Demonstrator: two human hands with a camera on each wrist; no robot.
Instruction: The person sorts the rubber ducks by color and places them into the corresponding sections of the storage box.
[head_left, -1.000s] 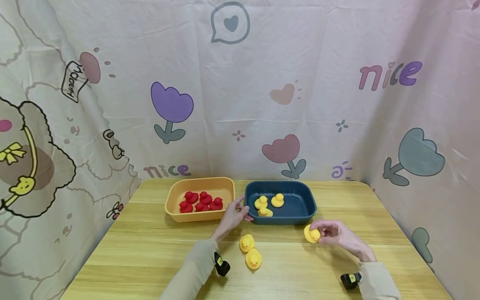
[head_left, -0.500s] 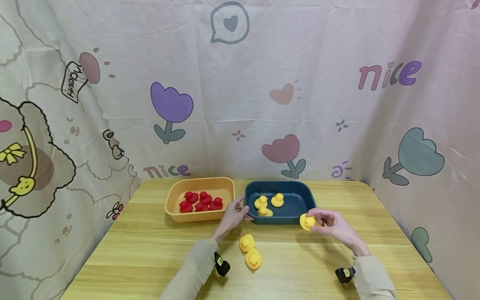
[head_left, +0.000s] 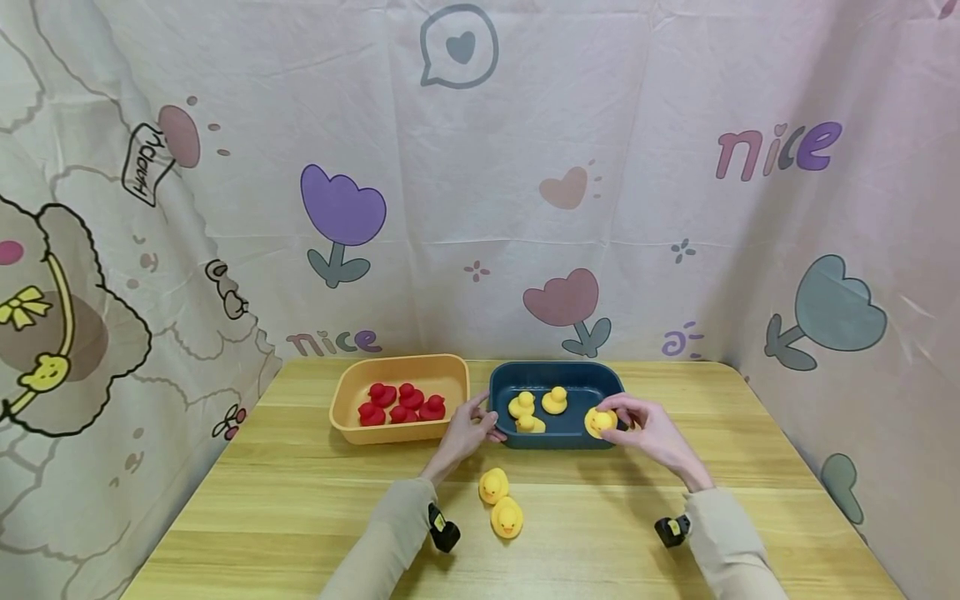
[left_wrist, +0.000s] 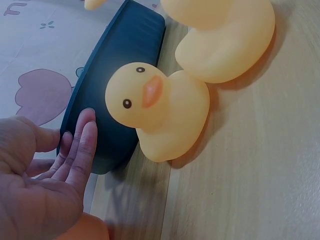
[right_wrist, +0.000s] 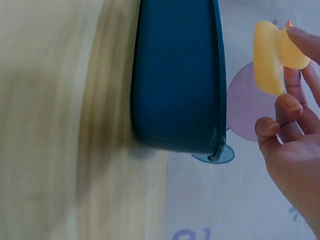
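Observation:
In the head view my right hand (head_left: 648, 429) pinches a yellow rubber duck (head_left: 600, 422) between thumb and fingers. The duck hangs over the front right of the dark blue bin (head_left: 577, 442); the right wrist view shows it (right_wrist: 270, 57) above rim level. Inside the bin sit three yellow ducks (head_left: 555, 401). With fairly straight fingers, my left hand (head_left: 465, 429) touches the bin's front left corner; in the left wrist view its fingers (left_wrist: 82, 155) lie along the blue outer wall. Two more yellow ducks (head_left: 507, 518) stand on the table before the bin.
An orange-yellow bin (head_left: 360, 435) with several red ducks (head_left: 432, 407) stands just left of the blue one. Both bins are near the back edge of the wooden table (head_left: 300, 517). Printed cloth (head_left: 480, 167) hangs behind.
My right hand has carried its duck up and leftward, from the table right of the blue bin to over the bin's front right. My left hand has stayed at the corner.

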